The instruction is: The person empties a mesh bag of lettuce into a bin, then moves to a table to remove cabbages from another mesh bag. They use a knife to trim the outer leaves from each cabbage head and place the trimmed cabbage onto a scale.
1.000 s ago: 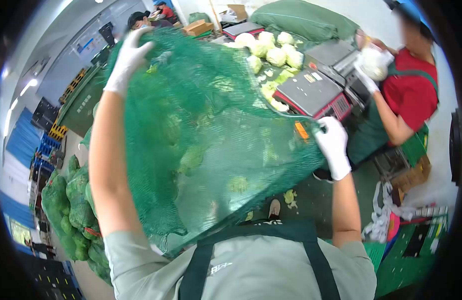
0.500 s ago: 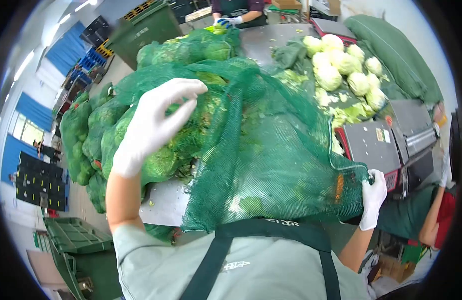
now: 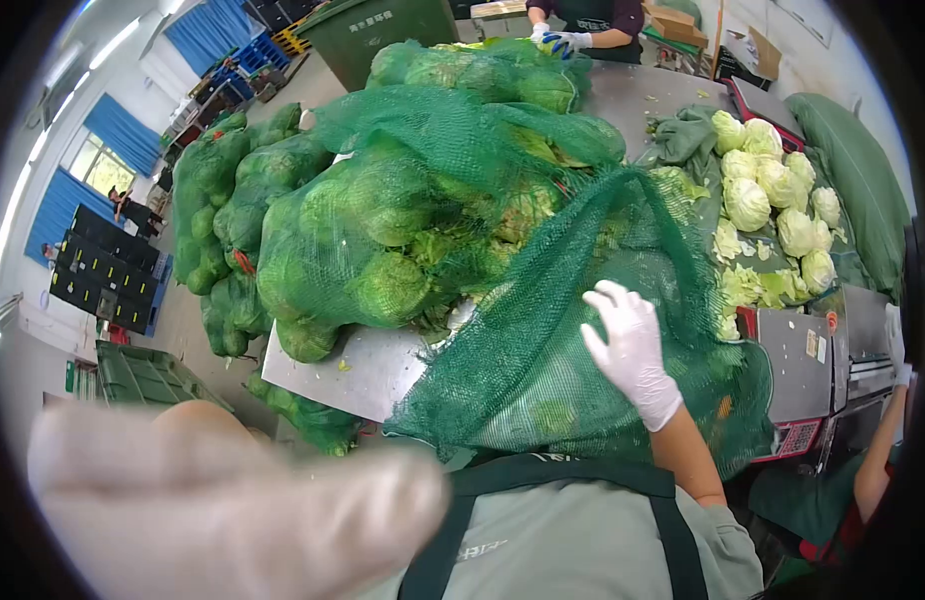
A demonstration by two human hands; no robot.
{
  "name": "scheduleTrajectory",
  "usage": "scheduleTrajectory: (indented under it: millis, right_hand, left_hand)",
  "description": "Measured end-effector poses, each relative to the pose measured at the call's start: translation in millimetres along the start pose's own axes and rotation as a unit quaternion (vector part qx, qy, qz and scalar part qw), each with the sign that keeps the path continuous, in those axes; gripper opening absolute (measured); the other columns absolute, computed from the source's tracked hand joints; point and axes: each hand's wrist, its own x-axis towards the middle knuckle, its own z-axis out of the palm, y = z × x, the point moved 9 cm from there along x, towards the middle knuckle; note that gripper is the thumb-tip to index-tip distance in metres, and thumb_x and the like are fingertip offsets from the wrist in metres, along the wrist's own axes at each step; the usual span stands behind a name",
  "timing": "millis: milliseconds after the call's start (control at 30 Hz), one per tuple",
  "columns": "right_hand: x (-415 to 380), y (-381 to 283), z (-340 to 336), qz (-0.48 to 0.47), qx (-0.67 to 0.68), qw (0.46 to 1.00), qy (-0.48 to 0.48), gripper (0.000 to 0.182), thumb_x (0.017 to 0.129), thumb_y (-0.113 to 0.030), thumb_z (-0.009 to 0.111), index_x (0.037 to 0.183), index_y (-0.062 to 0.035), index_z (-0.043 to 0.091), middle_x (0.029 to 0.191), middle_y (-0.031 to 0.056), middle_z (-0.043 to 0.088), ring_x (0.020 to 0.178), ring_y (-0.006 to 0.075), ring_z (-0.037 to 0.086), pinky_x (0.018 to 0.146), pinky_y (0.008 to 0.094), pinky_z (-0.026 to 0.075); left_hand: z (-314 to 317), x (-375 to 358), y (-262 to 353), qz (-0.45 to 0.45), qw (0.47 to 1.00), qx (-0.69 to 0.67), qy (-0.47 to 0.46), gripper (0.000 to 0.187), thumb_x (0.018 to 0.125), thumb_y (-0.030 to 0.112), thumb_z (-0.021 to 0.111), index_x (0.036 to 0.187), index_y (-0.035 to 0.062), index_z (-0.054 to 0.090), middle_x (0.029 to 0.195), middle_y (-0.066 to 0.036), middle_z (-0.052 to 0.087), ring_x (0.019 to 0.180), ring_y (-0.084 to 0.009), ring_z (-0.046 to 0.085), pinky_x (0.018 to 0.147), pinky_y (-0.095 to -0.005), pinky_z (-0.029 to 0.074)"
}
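Observation:
My right hand (image 3: pixel 625 345), in a white glove, is over the loose green mesh bag (image 3: pixel 573 390) at the table's near edge. Its fingers are spread, and nothing shows between them. Close to the camera at the lower left, my gloved left hand (image 3: pixel 223 500) is a large blur, so its fingers cannot be made out. The loose bag lies flat across the table in front of my apron. Beside it on the left sits a full mesh sack of cabbages (image 3: pixel 353 240), with a fold of net over its top.
Trimmed pale cabbages (image 3: pixel 773 190) are piled at the right beside a grey scale (image 3: pixel 793 360). More filled net sacks (image 3: pixel 208 210) stand at the left. A co-worker's gloved hands (image 3: pixel 563 40) are at the far table end. A green bin (image 3: pixel 383 40) stands behind.
My right hand has let go of the bag's right corner and moved left over the mesh, fingers spread. My left hand has come down from above the sacks towards the camera. The view has shifted.

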Motion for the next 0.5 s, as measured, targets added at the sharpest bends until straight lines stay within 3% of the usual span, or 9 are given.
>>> scheduleTrajectory:
  millis: [167, 267, 300, 333, 367, 433, 467, 500]
  right_hand:
    - [18, -42, 56, -0.034, 0.038, 0.998, -0.041, 0.044, 0.08, -0.019, 0.075, 0.12, -0.0087, 0.062, 0.123, 0.0109, 0.058, 0.106, 0.0294, 0.057, 0.093, 0.0433, 0.044]
    - [38, -67, 83, -0.019, 0.079, 0.995, -0.061, 0.044, 0.083, -0.02, 0.073, 0.124, -0.0092, 0.06, 0.124, 0.0111, 0.059, 0.109, 0.0305, 0.057, 0.094, 0.0437, 0.046]
    - [45, -73, 94, -0.013, 0.108, 0.992, -0.057, 0.045, 0.083, -0.02, 0.073, 0.124, -0.0089, 0.06, 0.125, 0.0115, 0.059, 0.111, 0.0309, 0.057, 0.095, 0.0438, 0.046]
    - [52, -81, 106, -0.004, 0.137, 0.989, -0.052, 0.045, 0.084, -0.021, 0.073, 0.125, -0.0087, 0.059, 0.126, 0.0119, 0.059, 0.113, 0.0313, 0.057, 0.096, 0.044, 0.046]
    - [64, -83, 116, 0.023, 0.17, 0.984, -0.052, 0.047, 0.086, -0.023, 0.072, 0.128, -0.0069, 0.058, 0.132, 0.0128, 0.058, 0.121, 0.0327, 0.055, 0.102, 0.0439, 0.045]
    - [94, -86, 139, 0.072, 0.211, 0.974, -0.047, 0.055, 0.09, -0.029, 0.069, 0.137, -0.0049, 0.053, 0.14, 0.0164, 0.054, 0.13, 0.0345, 0.05, 0.11, 0.0435, 0.041]
    - [111, -85, 151, 0.081, 0.208, 0.974, -0.027, 0.058, 0.091, -0.03, 0.068, 0.14, -0.0046, 0.051, 0.143, 0.0181, 0.053, 0.133, 0.0353, 0.048, 0.112, 0.0436, 0.039]
    - [129, -87, 159, 0.084, 0.18, 0.98, 0.005, 0.061, 0.091, -0.032, 0.068, 0.142, -0.0045, 0.049, 0.145, 0.0199, 0.05, 0.135, 0.0364, 0.046, 0.113, 0.0441, 0.038]
  left_hand:
    - [-114, -101, 41, -0.055, 0.995, -0.05, 0.065, 0.031, 0.089, 0.007, 0.06, 0.119, 0.0051, 0.065, 0.114, -0.018, 0.068, 0.101, -0.029, 0.066, 0.085, -0.0421, 0.056]
    - [-158, -183, 59, 0.006, 0.956, -0.107, 0.273, 0.03, 0.09, 0.01, 0.058, 0.12, 0.0059, 0.065, 0.113, -0.019, 0.068, 0.101, -0.0291, 0.066, 0.084, -0.0436, 0.057]
    - [-157, -223, 55, 0.084, 0.923, -0.093, 0.363, 0.025, 0.084, 0.003, 0.067, 0.108, -0.0023, 0.07, 0.111, -0.022, 0.069, 0.098, -0.0346, 0.068, 0.08, -0.0453, 0.06]
    - [-147, -268, 12, -0.093, 0.911, 0.022, 0.402, 0.027, 0.087, 0.005, 0.063, 0.112, -0.0035, 0.068, 0.112, -0.02, 0.069, 0.1, -0.0317, 0.067, 0.086, -0.0424, 0.056]
    - [-138, -327, -36, -0.264, 0.855, 0.134, 0.425, 0.029, 0.09, 0.007, 0.06, 0.116, -0.0046, 0.066, 0.113, -0.018, 0.069, 0.101, -0.0289, 0.066, 0.092, -0.0395, 0.052]
    - [-131, -348, -140, -0.453, 0.799, 0.057, 0.393, 0.033, 0.096, 0.01, 0.057, 0.124, -0.0044, 0.062, 0.123, -0.013, 0.067, 0.109, -0.0213, 0.064, 0.101, -0.0342, 0.046]
    - [-116, -388, -203, -0.496, 0.805, 0.014, 0.325, 0.034, 0.098, 0.023, 0.061, 0.122, -0.0016, 0.064, 0.123, -0.01, 0.067, 0.116, -0.0177, 0.06, 0.105, -0.0339, 0.044]
    - [-92, -448, -262, -0.554, 0.789, -0.011, 0.266, 0.034, 0.098, 0.019, 0.063, 0.128, 0.0023, 0.063, 0.123, -0.007, 0.067, 0.114, -0.0162, 0.062, 0.102, -0.0322, 0.046]
